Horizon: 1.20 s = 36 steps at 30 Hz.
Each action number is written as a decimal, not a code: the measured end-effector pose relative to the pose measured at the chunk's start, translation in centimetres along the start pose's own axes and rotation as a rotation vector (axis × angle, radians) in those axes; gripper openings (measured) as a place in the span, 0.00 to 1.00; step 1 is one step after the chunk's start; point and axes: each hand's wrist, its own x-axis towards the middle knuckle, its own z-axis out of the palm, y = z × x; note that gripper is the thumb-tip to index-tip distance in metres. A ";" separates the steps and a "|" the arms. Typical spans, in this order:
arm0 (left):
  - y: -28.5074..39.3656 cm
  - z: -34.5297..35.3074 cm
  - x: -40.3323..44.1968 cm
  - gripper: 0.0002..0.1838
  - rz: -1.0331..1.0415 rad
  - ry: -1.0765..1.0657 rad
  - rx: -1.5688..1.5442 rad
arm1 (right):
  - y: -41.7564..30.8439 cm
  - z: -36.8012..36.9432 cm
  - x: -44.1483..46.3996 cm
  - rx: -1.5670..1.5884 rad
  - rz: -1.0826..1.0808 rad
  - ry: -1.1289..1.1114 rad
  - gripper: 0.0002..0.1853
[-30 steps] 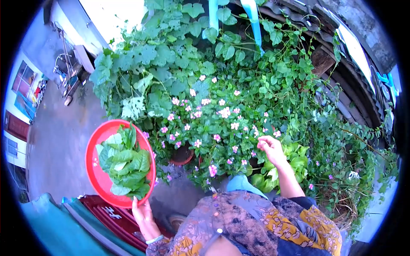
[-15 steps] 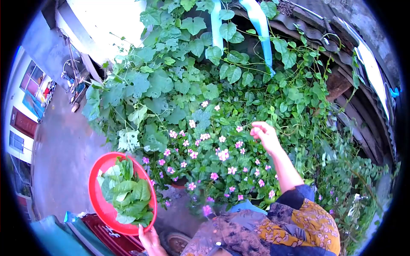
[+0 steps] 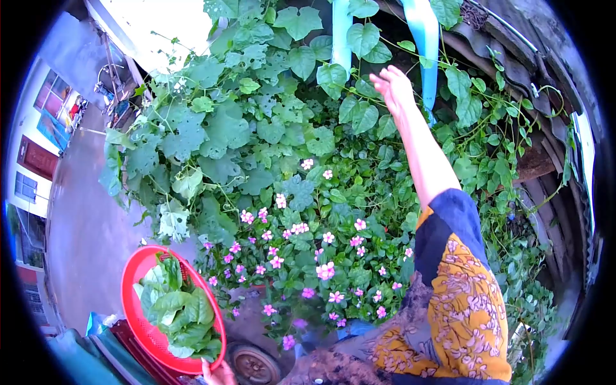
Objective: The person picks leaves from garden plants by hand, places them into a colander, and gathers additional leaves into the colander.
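My left hand (image 3: 220, 374) grips the lower rim of a red plastic basket (image 3: 130, 282), its fingers partly hidden below it. Inside the tilted basket lies a heap of picked green leaves (image 3: 183, 308). My right hand (image 3: 393, 90) is stretched up to the climbing vine with its fingers apart and nothing visible in them. Heart-shaped vine leaves (image 3: 363, 40) hang just above and left of that hand. Close to its right is a pale blue hanging leg-like shape (image 3: 423, 38), with a second one beyond the fingers.
Pink flowers (image 3: 325, 271) grow in front of me. Broad leaves with holes (image 3: 224, 131) cover the left of the greenery. A corrugated roof edge (image 3: 545, 83) runs along the right. Below are a wheel (image 3: 255, 364) and a concrete path (image 3: 90, 212) at left.
My right hand has risen from beside the flowers to the upper vine leaves, and its fingers have opened. The basket in my left hand sits slightly lower and further left.
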 end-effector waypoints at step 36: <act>-4.6 3.2 -1.2 0.21 0.013 0.032 0.112 | -0.5 3.1 17.2 -0.905 -0.090 0.184 0.16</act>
